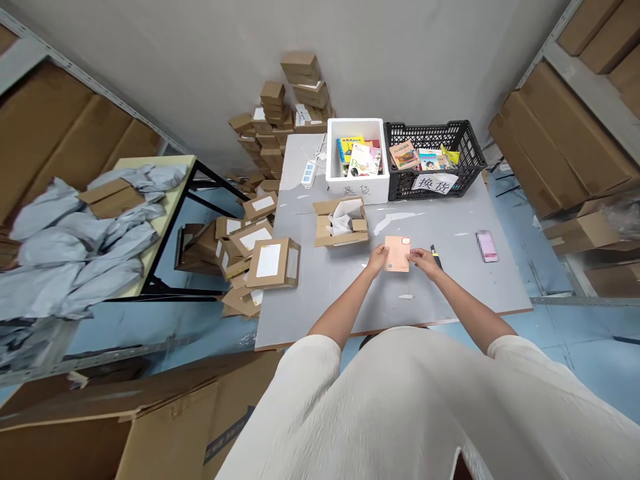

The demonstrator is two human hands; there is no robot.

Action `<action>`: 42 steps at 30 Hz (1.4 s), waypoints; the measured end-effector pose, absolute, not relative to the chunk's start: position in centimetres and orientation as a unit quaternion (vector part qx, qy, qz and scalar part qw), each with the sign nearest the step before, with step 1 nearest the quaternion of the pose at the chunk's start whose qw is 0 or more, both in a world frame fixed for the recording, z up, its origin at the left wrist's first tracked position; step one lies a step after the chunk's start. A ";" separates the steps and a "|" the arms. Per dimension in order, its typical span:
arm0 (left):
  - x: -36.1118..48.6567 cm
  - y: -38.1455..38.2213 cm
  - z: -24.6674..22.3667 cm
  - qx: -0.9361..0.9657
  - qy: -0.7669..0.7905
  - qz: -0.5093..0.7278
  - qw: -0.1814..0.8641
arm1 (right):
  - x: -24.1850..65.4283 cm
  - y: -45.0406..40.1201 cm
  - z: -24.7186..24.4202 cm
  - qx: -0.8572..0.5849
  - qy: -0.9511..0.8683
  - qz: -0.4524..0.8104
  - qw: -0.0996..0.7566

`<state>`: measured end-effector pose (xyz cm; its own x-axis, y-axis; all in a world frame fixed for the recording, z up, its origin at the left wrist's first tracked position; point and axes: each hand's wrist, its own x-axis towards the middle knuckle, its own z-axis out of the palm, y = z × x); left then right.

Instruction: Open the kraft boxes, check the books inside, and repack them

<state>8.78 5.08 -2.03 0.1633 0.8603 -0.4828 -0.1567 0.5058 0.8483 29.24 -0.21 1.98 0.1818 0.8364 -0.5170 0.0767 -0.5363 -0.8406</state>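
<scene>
Over the grey table, a small peach-pink book (397, 254) is held between both hands. A barcode shows at its lower left and a white label shape at its upper right. My left hand (379, 259) pinches its left edge, while my right hand (423, 261) grips the right edge. Just beyond my right hand lies a dark cutter knife (436, 256), partly hidden by that hand. Left of my left hand, an opened cardboard box (341, 235) sits with white wrapping paper (343, 217) in it.
A white foam box (357, 193) and a black crate (467, 183), both holding books, stand at the table's back. A power strip (309, 175) and phone (487, 246) lie on the grey table (320, 300). Cardboard parcels (270, 263) crowd the left edge; grey bags (90, 240) cover a side table.
</scene>
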 end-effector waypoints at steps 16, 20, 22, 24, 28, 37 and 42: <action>10.8 4.0 -0.4 0.336 0.500 0.338 0.723 | 26.9 0.9 3.9 -0.670 -0.477 0.428 0.375; 10.8 3.6 -0.4 0.321 0.470 0.380 0.729 | 26.1 0.4 3.9 -0.636 -0.563 0.394 0.350; 10.7 3.7 -0.7 0.319 0.491 0.386 0.713 | 26.2 0.3 3.6 -0.633 -0.573 0.389 0.345; 10.5 4.0 -0.9 0.315 0.516 0.392 0.693 | 26.6 0.4 3.2 -0.636 -0.571 0.389 0.342; 10.3 4.4 -1.2 0.300 0.540 0.416 0.667 | 27.9 0.1 2.2 -0.681 -0.532 0.359 0.351; 10.7 5.8 -0.3 0.315 0.564 0.410 0.644 | 30.0 -0.7 1.9 -0.671 -0.363 0.550 0.340; 11.8 5.4 0.4 0.419 0.574 0.356 0.607 | 31.0 0.3 2.8 -0.669 -0.325 0.521 0.419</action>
